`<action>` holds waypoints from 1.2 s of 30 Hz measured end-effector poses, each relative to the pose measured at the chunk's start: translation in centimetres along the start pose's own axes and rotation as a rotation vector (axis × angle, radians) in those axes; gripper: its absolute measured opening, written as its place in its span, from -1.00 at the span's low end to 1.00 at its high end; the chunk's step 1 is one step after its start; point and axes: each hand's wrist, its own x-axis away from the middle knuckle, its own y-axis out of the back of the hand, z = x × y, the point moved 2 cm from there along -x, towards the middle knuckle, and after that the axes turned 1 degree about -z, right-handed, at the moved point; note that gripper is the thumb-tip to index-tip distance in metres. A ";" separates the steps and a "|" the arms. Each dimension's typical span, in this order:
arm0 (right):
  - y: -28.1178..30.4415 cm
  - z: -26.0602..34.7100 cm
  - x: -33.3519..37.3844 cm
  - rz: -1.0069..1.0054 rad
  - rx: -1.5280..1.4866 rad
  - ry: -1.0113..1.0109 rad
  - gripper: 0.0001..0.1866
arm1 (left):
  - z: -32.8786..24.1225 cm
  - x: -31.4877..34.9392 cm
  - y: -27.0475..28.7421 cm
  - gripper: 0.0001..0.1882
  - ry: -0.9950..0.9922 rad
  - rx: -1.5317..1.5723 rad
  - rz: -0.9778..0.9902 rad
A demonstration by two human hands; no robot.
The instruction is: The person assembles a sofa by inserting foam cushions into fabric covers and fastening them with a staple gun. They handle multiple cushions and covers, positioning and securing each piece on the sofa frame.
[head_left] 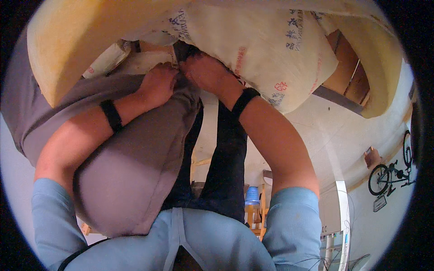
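A large grey-brown fabric cover [131, 176] hangs in front of me and spreads over the left side. My left hand [158, 86] is closed on its upper edge, fingers curled. Right beside it, my right hand [205, 74] is also closed, pinching the same edge near a dark strip; its fingertips are partly hidden. Just beyond my right hand bulges a cream printed cushion bag [262, 49]. Thick yellow foam [68, 49] curves over the upper left, and another yellow foam piece [384, 67] arches at the right.
Brown boards [346, 67] show inside the right foam piece. On the floor far right stands a bicycle [389, 176]. A blue bucket [252, 195] sits behind my legs, near a white cabinet [333, 214] with thin cables. A smaller cream bag [108, 58] lies at upper left.
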 end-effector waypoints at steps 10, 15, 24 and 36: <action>-2.2 1.5 2.6 -0.122 -0.198 -0.486 -0.73 | -1.0 0.6 1.2 -0.61 -0.115 -0.057 0.208; -2.4 1.3 2.8 -0.392 0.074 -0.332 -0.79 | -1.2 0.7 1.3 -0.60 -0.167 -0.061 0.206; 1.3 0.6 0.3 -0.278 0.624 0.367 -0.82 | -0.8 1.0 0.9 -0.60 -0.147 0.003 0.163; -1.4 2.0 3.3 -0.246 -0.077 -0.459 -0.78 | -1.4 1.1 1.5 -0.61 -0.236 -0.058 0.060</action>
